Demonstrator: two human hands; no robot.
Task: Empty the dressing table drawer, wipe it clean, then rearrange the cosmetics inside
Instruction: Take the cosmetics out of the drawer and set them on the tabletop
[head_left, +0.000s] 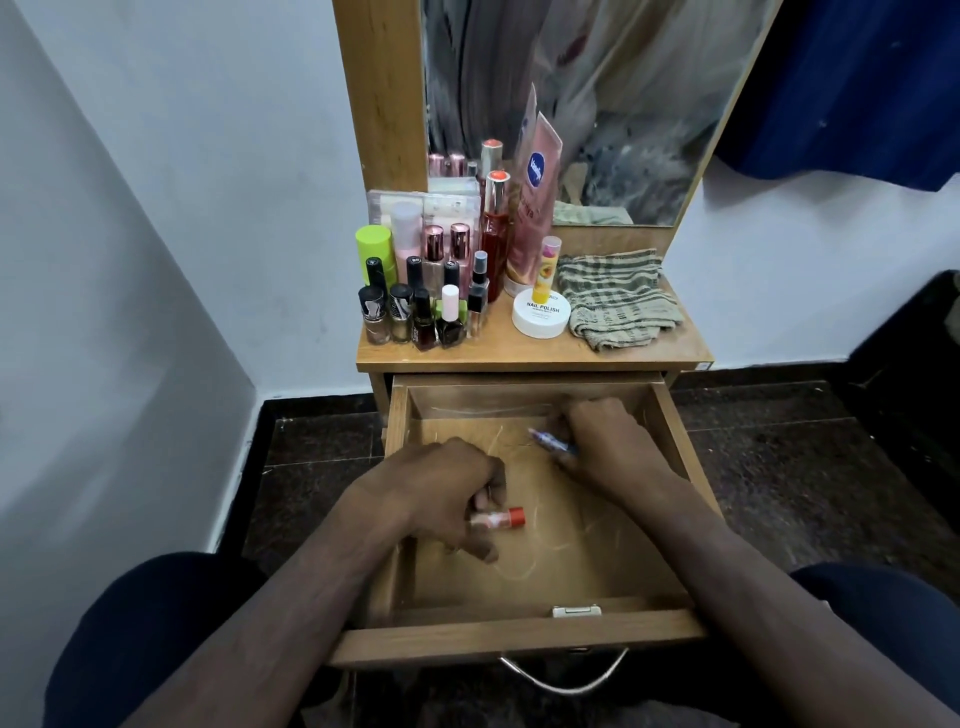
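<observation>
Drawer (519, 631) of the dressing table stood pulled fully out, its wooden bottom scratched and nearly bare. Both hands were down inside it. The left hand (447, 491), toward the drawer's left wall, had its fingers curled around a small clear tube with a red cap (498, 518), the cap poking out to the right. The right hand (605, 436), nearer the drawer's back right corner, pinched a slim pen-like cosmetic with a purple patterned barrel (550, 441); its tip pointed toward the drawer's middle.

Above the drawer, on the tabletop (483, 356), a crowd of nail polish bottles (415, 312) and taller bottles filled the left side. A white jar marked NAIL POLISH (541, 314) sat above the drawer's middle, with a yellow lip balm stick (546, 267) standing on its lid. A pink Vaseline tube (535, 208) leaned against the mirror (649, 104). A folded checked cloth (618, 296) lay above the drawer's right side, just beside the jar.
</observation>
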